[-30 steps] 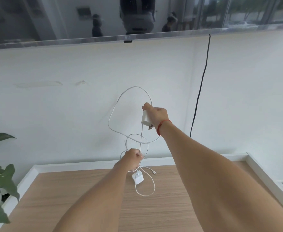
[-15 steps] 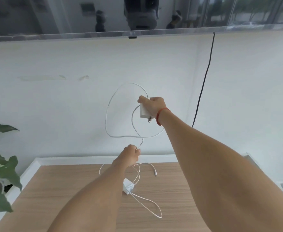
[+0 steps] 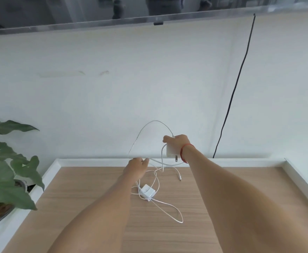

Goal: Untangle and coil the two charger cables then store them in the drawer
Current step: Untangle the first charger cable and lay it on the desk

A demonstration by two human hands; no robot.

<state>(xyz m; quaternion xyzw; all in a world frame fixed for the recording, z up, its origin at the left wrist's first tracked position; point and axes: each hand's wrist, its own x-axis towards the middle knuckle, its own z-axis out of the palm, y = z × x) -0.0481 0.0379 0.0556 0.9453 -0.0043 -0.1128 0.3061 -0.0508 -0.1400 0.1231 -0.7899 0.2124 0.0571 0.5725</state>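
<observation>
My right hand (image 3: pixel 177 143) is closed round one plug block (image 3: pixel 171 150), held up off the table with its prongs pointing down; a white cable (image 3: pixel 149 125) arches from its top, up and leftward, then falls toward my left hand (image 3: pixel 136 166); left hand is low, near the table's back edge, fingers curled narrow about that cable, though I cannot tell how firm the pinch is. The second plug block (image 3: pixel 147 192) lies flat on the wooden table (image 3: pixel 222 207), just below and toward me from the left hand, so the left is the nearer; its lead (image 3: pixel 169 209) runs out toward me and rightward into a loose loop; a free connector end (image 3: pixel 179 178) rests near the back, below the raised block. Strands cross between the two blocks; my judgement: untangling unfinished, coiling not begun. Table has a white raised rim (image 3: pixel 293 172); white wall behind, black wire (image 3: pixel 239 77) hanging, plant (image 3: pixel 7 179) at left; no drawer in view.
</observation>
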